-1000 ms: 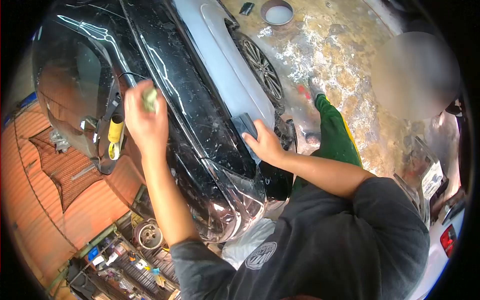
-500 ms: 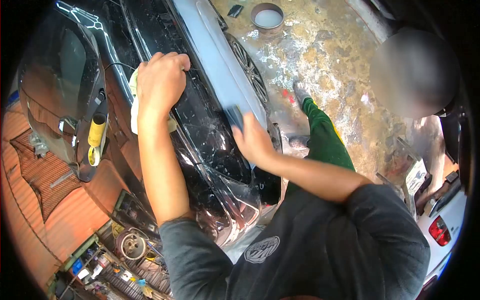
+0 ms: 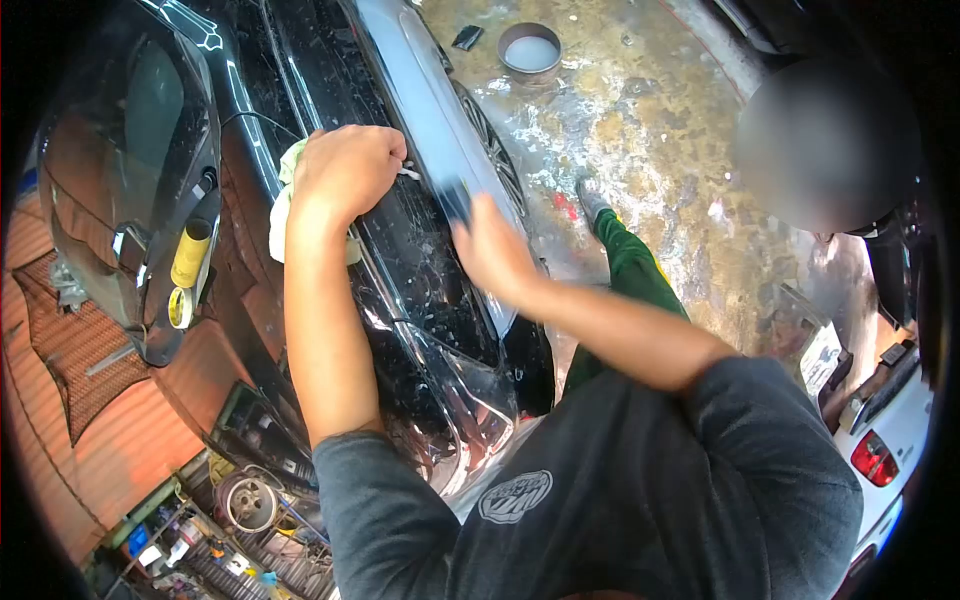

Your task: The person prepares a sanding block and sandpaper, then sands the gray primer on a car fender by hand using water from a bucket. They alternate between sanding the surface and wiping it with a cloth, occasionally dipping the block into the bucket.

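The person leans over a black car [image 3: 420,270], its wet body panel shining with drops. The left hand [image 3: 345,170] is closed into a fist on the upper edge of this panel and presses a pale yellow-green cloth [image 3: 283,200], which hangs out under the hand against the car. The right hand [image 3: 492,250] is a bit blurred; it lies on the panel nearer to the car's wheel [image 3: 492,150], with the fingers closed around a small dark squeegee [image 3: 458,200] that touches the panel. A yellow roll [image 3: 190,255] stands on the glass side of the car, well apart from the cloth. Beyond the wheel, on the wet concrete floor [image 3: 640,130], stands a round bucket [image 3: 530,50]. A green trouser leg [image 3: 640,275] is beside the car.
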Tool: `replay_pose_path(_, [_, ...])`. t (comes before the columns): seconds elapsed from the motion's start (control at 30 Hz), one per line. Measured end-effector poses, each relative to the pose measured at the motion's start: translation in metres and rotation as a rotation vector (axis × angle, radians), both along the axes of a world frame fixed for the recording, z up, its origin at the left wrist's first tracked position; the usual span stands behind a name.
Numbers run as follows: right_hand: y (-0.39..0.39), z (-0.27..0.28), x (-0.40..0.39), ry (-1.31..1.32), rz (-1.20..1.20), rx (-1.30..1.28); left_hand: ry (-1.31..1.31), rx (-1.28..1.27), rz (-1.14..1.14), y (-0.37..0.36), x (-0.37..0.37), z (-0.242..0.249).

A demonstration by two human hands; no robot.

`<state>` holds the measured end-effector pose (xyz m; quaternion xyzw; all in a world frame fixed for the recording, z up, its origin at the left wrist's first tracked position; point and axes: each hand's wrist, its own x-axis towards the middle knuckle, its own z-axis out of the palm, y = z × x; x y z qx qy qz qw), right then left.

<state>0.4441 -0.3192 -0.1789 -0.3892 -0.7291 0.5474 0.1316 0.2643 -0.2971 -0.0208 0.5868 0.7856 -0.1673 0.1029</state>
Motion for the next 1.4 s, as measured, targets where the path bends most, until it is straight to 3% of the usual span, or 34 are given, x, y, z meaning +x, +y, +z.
replay_pose_path(0.07, [-0.047, -0.013, 0.053, -0.035, 0.031, -0.070, -0.035, 0.022, 0.026, 0.000, 0.000, 0.002])
replay_pose_path(0.13, [-0.034, -0.009, 0.038, 0.014, 0.000, 0.032, -0.049, 0.040, 0.048, 0.002, 0.000, 0.004])
replay_pose_path(0.37, [0.141, 0.027, -0.148, -0.059, -0.058, -0.098, -0.063, 0.144, 0.165, 0.008, -0.004, 0.003])
replay_pose_path(0.47, [0.123, 0.026, -0.131, -0.006, 0.005, -0.042, -0.062, 0.151, 0.214, 0.011, -0.003, 0.005])
replay_pose_path(0.5, [0.098, 0.003, -0.113, 0.084, -0.053, 0.019, -0.065, 0.162, 0.205, 0.011, -0.004, 0.005])
replay_pose_path(0.63, [-0.027, -0.015, 0.017, 0.177, -0.067, 0.039, -0.087, 0.172, 0.189, 0.010, -0.008, 0.003])
replay_pose_path(0.7, [-0.044, -0.004, 0.041, 0.084, -0.032, -0.006, -0.095, 0.172, 0.194, 0.010, -0.008, 0.004])
replay_pose_path(0.83, [0.031, -0.020, -0.047, 0.127, -0.080, -0.032, -0.099, 0.155, 0.210, 0.011, -0.006, 0.004])
replay_pose_path(0.93, [0.133, -0.007, -0.148, 0.050, -0.048, -0.038, -0.087, 0.161, 0.211, 0.012, -0.008, 0.004])
replay_pose_path(1.0, [0.160, 0.010, -0.171, 0.035, -0.080, -0.087, -0.093, 0.151, 0.225, 0.012, -0.005, 0.006])
replay_pose_path(1.1, [0.126, -0.008, -0.132, 0.093, 0.010, -0.044, -0.093, 0.161, 0.218, 0.011, -0.009, 0.001])
replay_pose_path(1.17, [0.054, -0.019, -0.063, 0.234, -0.028, 0.007, -0.096, 0.127, 0.239, 0.014, -0.006, 0.006])
replay_pose_path(1.27, [-0.039, -0.020, 0.046, 0.172, -0.001, -0.009, -0.105, 0.131, 0.233, 0.015, -0.006, 0.007])
replay_pose_path(1.33, [-0.042, -0.013, 0.051, 0.141, -0.004, -0.017, -0.109, 0.132, 0.232, 0.014, -0.004, 0.009])
replay_pose_path(1.4, [-0.009, -0.020, 0.008, 0.147, -0.045, -0.052, -0.103, 0.143, 0.211, 0.014, -0.007, 0.007])
